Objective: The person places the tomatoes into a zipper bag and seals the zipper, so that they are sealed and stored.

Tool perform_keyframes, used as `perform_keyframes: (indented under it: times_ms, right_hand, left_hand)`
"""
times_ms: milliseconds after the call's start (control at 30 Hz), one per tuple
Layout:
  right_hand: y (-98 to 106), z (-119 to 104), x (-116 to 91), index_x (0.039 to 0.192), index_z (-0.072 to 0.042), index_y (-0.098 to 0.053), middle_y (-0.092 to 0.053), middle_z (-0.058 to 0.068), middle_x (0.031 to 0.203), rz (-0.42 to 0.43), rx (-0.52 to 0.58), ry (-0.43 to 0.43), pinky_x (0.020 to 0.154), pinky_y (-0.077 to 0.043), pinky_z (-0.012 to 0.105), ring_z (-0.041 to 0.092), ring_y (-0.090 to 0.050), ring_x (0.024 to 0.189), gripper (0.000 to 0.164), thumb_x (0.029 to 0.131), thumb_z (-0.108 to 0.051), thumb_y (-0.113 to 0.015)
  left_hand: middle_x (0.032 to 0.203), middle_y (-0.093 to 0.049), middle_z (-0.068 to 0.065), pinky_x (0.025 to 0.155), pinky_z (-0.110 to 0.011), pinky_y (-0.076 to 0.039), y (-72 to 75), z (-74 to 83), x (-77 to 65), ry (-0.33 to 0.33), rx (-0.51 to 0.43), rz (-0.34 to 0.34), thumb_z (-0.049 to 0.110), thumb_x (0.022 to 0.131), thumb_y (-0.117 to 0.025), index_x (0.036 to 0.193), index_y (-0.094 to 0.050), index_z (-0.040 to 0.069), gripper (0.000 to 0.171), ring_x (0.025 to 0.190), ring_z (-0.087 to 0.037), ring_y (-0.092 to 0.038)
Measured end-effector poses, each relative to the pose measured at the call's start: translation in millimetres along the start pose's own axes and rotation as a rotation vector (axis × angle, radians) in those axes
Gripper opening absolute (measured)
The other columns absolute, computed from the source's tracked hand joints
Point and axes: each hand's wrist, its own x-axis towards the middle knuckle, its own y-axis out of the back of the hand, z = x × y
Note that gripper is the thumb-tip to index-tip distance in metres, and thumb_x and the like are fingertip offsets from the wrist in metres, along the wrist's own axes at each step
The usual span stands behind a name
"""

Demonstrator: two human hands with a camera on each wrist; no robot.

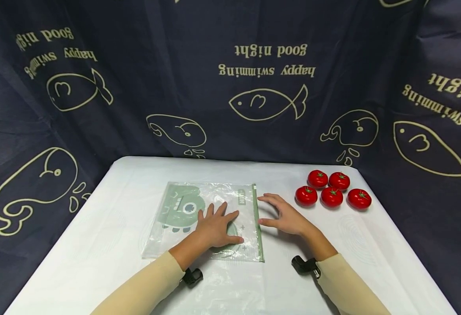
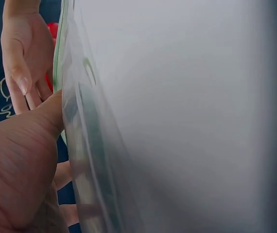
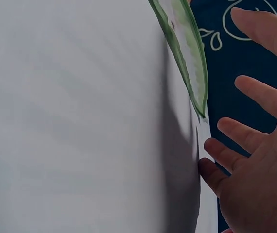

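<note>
A clear plastic zip bag (image 1: 188, 210) with a green one-eyed monster print lies flat on the white table. My left hand (image 1: 216, 229) rests on its right half, palm down with the fingers spread. Along the bag's right side runs a green zip edge (image 1: 260, 243). Just beside that edge is my right hand (image 1: 287, 215), thumb and fingers apart, holding nothing. In the right wrist view the green-trimmed mouth (image 3: 199, 58) of the bag gapes slightly, with the right hand (image 3: 255, 160) alongside. The left wrist view has the left hand (image 2: 22, 165) against the clear plastic (image 2: 87, 145).
Several red tomatoes (image 1: 331, 197) with green stem tops stand grouped at the back right of the table (image 1: 317, 280). A dark blue cloth (image 1: 269, 131) with fish and whale drawings hangs behind and on both sides. Black wrist mounts (image 1: 304, 265) sit under the sleeves.
</note>
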Motion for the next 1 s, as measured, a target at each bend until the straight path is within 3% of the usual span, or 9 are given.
perform_keyframes:
  times_ms: [233,567,733,1000]
  right_hand:
    - [-1.6,2.1,-0.2,0.148,-0.014,-0.053,-0.048,0.010,0.155,0.005,0.041,0.003,0.120,-0.032,0.061,0.034,-0.040,0.148,0.076,0.083,-0.040,-0.085]
    - [-0.6,5.4,0.6,0.147,-0.010,-0.053,-0.051,0.010,0.154,-0.015,0.111,-0.023,0.121,-0.030,0.059,0.035,-0.040,0.149,0.076,0.082,-0.034,-0.087]
    - [-1.9,7.4,1.9,0.144,-0.011,-0.056,-0.052,0.011,0.152,-0.024,0.089,-0.056,0.120,-0.032,0.060,0.036,-0.042,0.147,0.073,0.082,-0.032,-0.087]
    - [-5.5,5.5,3.9,0.141,-0.009,-0.060,-0.050,0.020,0.151,-0.043,0.021,-0.032,0.118,-0.032,0.063,0.042,-0.042,0.144,0.073,0.079,-0.032,-0.089]
  left_hand:
    - [0.171,-0.025,-0.006,0.118,-0.074,-0.018,2.0,1.3,-1.1,0.008,-0.010,0.008,0.078,0.077,-0.070,0.155,-0.043,0.038,0.092,0.155,-0.047,-0.020]
    - [0.170,-0.028,-0.008,0.117,-0.075,-0.019,2.8,4.1,-0.9,0.014,-0.013,0.010,0.078,0.075,-0.072,0.155,-0.045,0.035,0.094,0.155,-0.047,-0.020]
    - [0.170,-0.028,-0.008,0.115,-0.078,-0.018,2.8,5.2,-1.0,0.022,-0.030,0.011,0.076,0.074,-0.074,0.154,-0.047,0.035,0.094,0.156,-0.047,-0.019]
    - [0.170,-0.029,-0.007,0.113,-0.080,-0.018,3.0,5.1,-2.9,0.027,-0.031,0.019,0.076,0.073,-0.075,0.153,-0.048,0.035,0.094,0.156,-0.047,-0.020]
